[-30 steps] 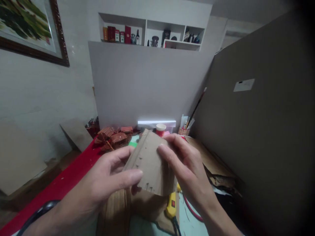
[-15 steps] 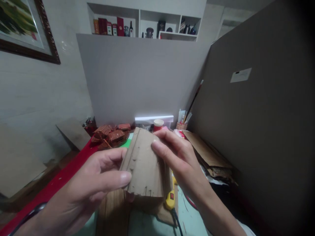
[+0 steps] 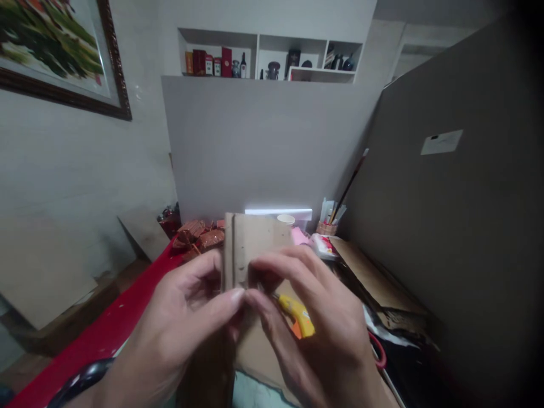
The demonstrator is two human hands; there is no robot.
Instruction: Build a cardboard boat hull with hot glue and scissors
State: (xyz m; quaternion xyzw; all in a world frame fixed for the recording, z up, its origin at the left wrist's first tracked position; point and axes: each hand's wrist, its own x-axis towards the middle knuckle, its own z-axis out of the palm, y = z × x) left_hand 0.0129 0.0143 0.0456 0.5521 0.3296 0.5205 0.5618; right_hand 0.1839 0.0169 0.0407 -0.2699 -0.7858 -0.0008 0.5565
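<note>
A folded cardboard piece (image 3: 263, 232) stands upright between my hands, with ridges along its left side. My left hand (image 3: 182, 317) is closed around its left edge, thumb in front and fingers partly hidden behind. At the lower front, my right hand (image 3: 314, 317) pinches the cardboard close to the left thumb; its fingertips are slightly blurred. Behind the right hand's fingers lies a yellow glue gun (image 3: 297, 314) with an orange trigger, on a flat cardboard sheet (image 3: 266, 357).
Brown glossy model pieces (image 3: 193, 235) lie at the back left on a red surface (image 3: 123, 306). A paper cup (image 3: 286, 219), a brush holder (image 3: 327, 228) and stacked cardboard (image 3: 378, 277) are behind and right. Red scissor handles (image 3: 378, 348) show beside my right wrist. Grey panels (image 3: 272, 141) enclose the back.
My right hand has moved down from the cardboard's upper right side to its lower front, fingers now pinched. The cardboard has turned more upright. The view has tilted up and shifted left.
</note>
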